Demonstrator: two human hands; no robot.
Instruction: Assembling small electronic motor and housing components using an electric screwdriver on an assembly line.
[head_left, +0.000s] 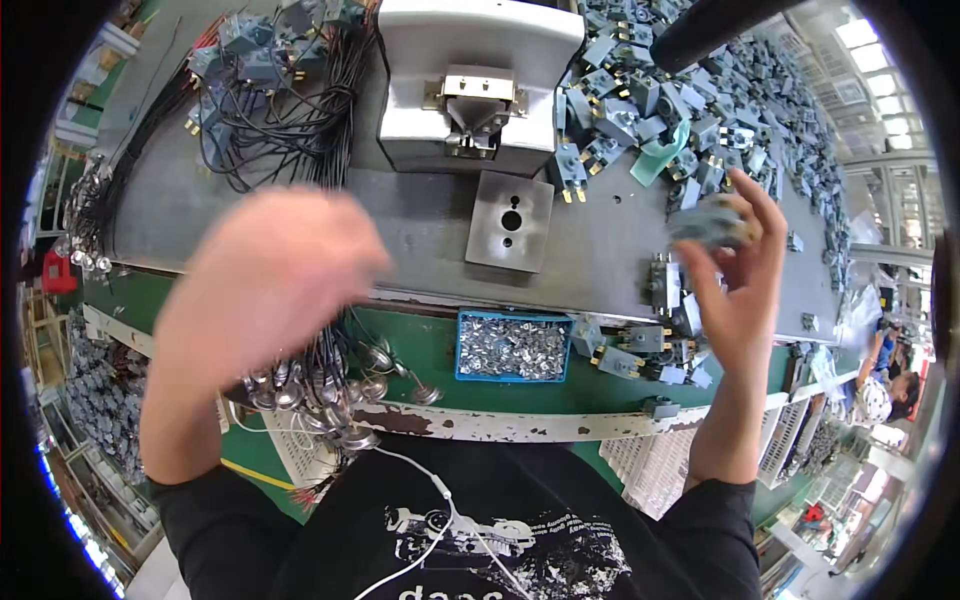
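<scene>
In my right hand (750, 260) is a small grey-blue block (708, 226), slightly blurred, pinched between thumb and fingers over the right side of the bench. My left hand (290, 245) is smeared by motion above the left front of the bench, so its fingers do not show clearly. Between the two hands lies a square metal plate (509, 222) with a large centre hole and two smaller ones. Just behind it stands a white machine (480, 60) with a metal crimping head (478, 115).
Grey blocks with brass prongs (640, 100) pile up at the back right. Black cables (320, 110) tied to similar blocks lie back left; more cables end in round metal caps (330, 395) at the front edge. A blue tray (458, 350) holds small metal pieces. A black bar (725, 30) overhangs.
</scene>
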